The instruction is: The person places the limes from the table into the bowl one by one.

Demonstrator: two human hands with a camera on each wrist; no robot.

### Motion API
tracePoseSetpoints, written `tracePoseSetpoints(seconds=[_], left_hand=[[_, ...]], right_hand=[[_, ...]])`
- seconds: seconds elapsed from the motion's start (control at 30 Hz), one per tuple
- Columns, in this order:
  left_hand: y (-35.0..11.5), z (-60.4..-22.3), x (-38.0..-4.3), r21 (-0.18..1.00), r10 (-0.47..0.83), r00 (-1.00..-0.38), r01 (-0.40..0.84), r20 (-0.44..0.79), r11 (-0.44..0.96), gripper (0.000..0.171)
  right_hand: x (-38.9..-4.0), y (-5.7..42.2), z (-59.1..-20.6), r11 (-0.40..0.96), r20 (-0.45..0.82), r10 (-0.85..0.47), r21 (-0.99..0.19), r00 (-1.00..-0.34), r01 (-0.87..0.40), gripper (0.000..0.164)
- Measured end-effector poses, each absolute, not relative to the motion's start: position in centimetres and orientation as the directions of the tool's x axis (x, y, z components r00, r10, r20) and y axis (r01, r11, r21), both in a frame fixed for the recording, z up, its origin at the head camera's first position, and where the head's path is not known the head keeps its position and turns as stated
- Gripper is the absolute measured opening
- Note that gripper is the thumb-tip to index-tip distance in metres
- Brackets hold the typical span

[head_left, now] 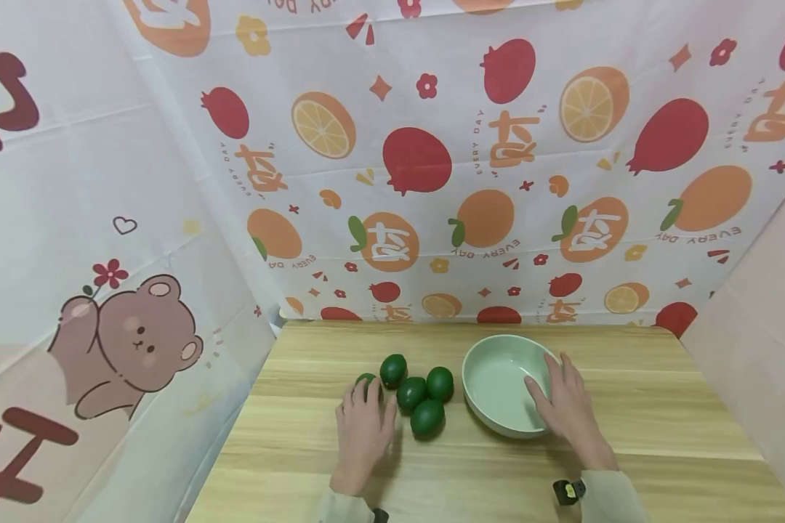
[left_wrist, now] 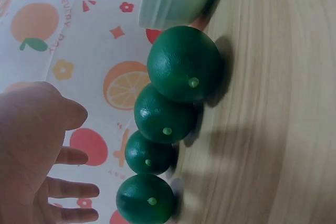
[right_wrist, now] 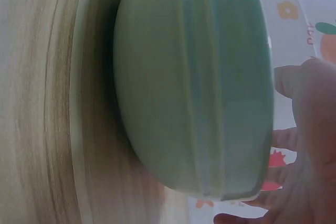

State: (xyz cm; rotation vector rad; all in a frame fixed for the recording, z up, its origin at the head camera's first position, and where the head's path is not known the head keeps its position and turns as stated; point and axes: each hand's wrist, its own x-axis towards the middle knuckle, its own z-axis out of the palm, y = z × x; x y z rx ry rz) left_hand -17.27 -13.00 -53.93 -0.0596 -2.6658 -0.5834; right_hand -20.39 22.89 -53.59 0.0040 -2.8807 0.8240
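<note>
Several dark green limes [head_left: 412, 393] lie in a loose cluster on the table, each with a small pale stem dot in the left wrist view. My left hand [head_left: 364, 420] hovers over the leftmost lime [head_left: 367, 379], partly covering it. The fingers of that hand [left_wrist: 37, 156] are extended and apart. A pale green bowl [head_left: 497, 385] stands upright just right of the limes, nothing inside it. My right hand [head_left: 565, 407] reaches over the bowl's right rim, thumb above the inside and fingers loosely spread along the edge. From the side, this hand [right_wrist: 310, 145] shows close by the rim.
The wooden table [head_left: 497, 479] ends at a patterned cloth [head_left: 432, 240] hanging behind it. A bear-printed cloth [head_left: 131, 341] hangs to the left, and a pale panel [head_left: 772, 349] borders the right side. Dark bands [head_left: 568, 492] circle both wrists.
</note>
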Motion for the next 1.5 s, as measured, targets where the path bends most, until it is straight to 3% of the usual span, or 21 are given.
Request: tracePoseSetpoints(seconds=[0.47, 1.1, 1.27, 1.5], left_hand=[[-14.0, -55.0, -17.7, 0.394, -0.069, -0.924, 0.092, 0.375, 0.915, 0.047], [-14.5, -55.1, -18.1, 0.413, -0.09, -0.931, 0.07, 0.355, 0.908, 0.049], [-14.8, -55.2, -18.3, 0.409, -0.097, -0.927, 0.065, 0.363, 0.91, 0.048], [-15.1, -55.2, -18.8, 0.424, -0.102, -0.941, 0.048, 0.324, 0.904, 0.049]], right_hand=[[-21.9, 23.6, -54.7, 0.802, 0.056, 0.022, -0.598, -0.998, -0.016, 0.084], [-22.5, 23.1, -55.4, 0.731, 0.003, 0.219, -0.663, -0.976, 0.162, 0.073], [-22.4, 22.8, -55.8, 0.741, 0.056, 0.241, -0.655, -0.969, 0.146, 0.077], [-22.3, 22.7, -55.9, 0.719, -0.001, 0.27, -0.665, -0.963, 0.202, 0.082]])
